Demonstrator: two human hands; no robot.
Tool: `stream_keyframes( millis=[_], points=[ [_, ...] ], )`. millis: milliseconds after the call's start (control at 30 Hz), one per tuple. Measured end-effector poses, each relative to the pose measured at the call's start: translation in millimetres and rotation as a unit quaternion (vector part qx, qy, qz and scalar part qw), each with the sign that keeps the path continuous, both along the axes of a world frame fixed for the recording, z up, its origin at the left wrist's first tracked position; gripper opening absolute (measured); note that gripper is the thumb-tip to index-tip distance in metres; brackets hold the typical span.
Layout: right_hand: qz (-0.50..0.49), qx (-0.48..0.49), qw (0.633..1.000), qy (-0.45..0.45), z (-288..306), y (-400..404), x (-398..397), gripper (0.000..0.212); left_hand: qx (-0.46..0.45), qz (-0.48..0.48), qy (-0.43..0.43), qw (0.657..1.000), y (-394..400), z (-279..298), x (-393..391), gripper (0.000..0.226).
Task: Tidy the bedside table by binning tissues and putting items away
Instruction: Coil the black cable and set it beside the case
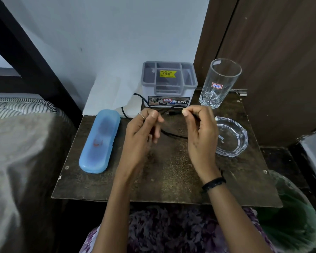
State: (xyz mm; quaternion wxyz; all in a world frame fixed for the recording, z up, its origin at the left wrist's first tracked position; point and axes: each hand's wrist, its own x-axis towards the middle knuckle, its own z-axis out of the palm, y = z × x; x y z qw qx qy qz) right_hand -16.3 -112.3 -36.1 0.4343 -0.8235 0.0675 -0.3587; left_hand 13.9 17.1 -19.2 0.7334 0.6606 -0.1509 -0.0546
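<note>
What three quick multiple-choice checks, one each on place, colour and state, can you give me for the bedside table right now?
1. Where does the tall glass stand?
A. right of the organiser box, at the back
B. on the bed
C. in front of the blue case

2. What colour is the long case?
A. red
B. light blue
C. black

3. What are the hands doing?
A. resting flat on the table
B. lifting the ashtray
C. both holding the black cable

Answers: 1 A, the glass stands beside the box near the wall. 2 B, its lid is pale blue. 3 C, the left hand and right hand each pinch the cable.
</note>
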Motion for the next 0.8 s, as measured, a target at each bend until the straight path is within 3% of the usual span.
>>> stream_keyframes(
  millis=[100, 200, 267, 367, 433, 500, 600, 733, 800],
  points=[
    [0.058, -0.013, 0.997, 0.058, -7, 8, 2, 0.025, -0.195, -0.049, 0.088, 0.976, -11, -1, 2, 0.030],
    [0.141, -0.078, 0.979, 0.126, -8, 13, -1, 0.019, -0.282, -0.056, 0.113, 0.951, -15, -2, 6, 0.030],
    [0.173, -0.139, 0.962, 0.158, -5, 17, -5, 0.015, -0.247, -0.013, 0.085, 0.965, -14, -6, 7, 0.030],
    [0.194, -0.193, 0.949, 0.158, 1, 19, -10, 0.017, -0.023, 0.047, -0.054, 0.997, -6, -11, 5, 0.035],
    [0.198, -0.203, 0.952, 0.116, 4, 16, -14, 0.014, 0.171, 0.060, -0.147, 0.972, -1, -12, 4, 0.039],
    [0.165, -0.220, 0.960, 0.058, 5, 10, -15, 0.010, 0.277, 0.068, -0.199, 0.937, 3, -11, 5, 0.039],
    [0.097, -0.246, 0.964, -0.011, 3, 2, -13, 0.015, 0.264, 0.020, -0.157, 0.951, 6, -10, 5, 0.019],
    [0.084, -0.229, 0.968, -0.052, -3, -3, -10, 0.015, 0.161, -0.079, 0.021, 0.983, 6, -9, 5, 0.041],
    [0.100, -0.133, 0.985, -0.048, -3, -4, -7, 0.014, 0.094, -0.127, 0.067, 0.985, 8, -7, 4, 0.041]
  ],
)
